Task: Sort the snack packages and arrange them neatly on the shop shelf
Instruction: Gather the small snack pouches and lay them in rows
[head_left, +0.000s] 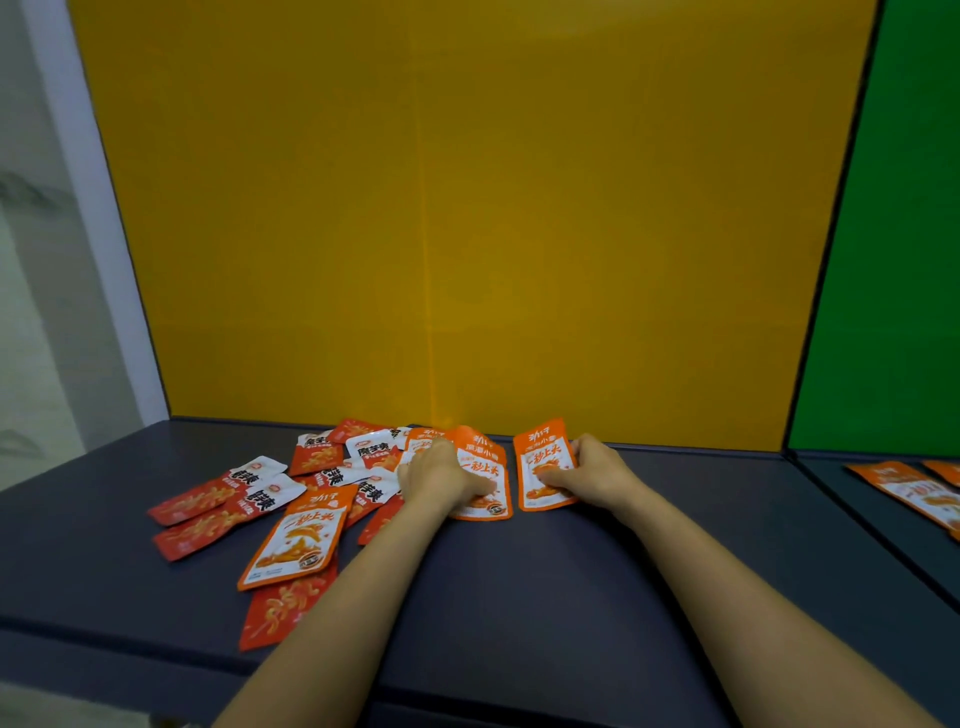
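Both forearms reach from the bottom edge forward over the dark shelf (519, 597), almost parallel, with bare shelf between them. At the far end, the left hand (441, 475) lies palm down with fingers spread flat on an orange packet (480, 480), pressing it and not gripping it. More orange packets lie under and behind this one, close to the yellow back wall (467, 208). The right hand (592, 470) holds a single orange packet (543, 465) by its right edge, thumb on the front and fingers curled behind the edge; this packet lies flat just beside the left one, with a thin gap between.

To the left is a loose pile of red packets (223, 504) mixed with one large orange packet (298, 535), overlapping at different angles. The shelf in front of the hands and to their right is open up to the green divider (893, 260). Beyond it, on the next shelf, some orange packets (914, 491) lie at the picture's edge.
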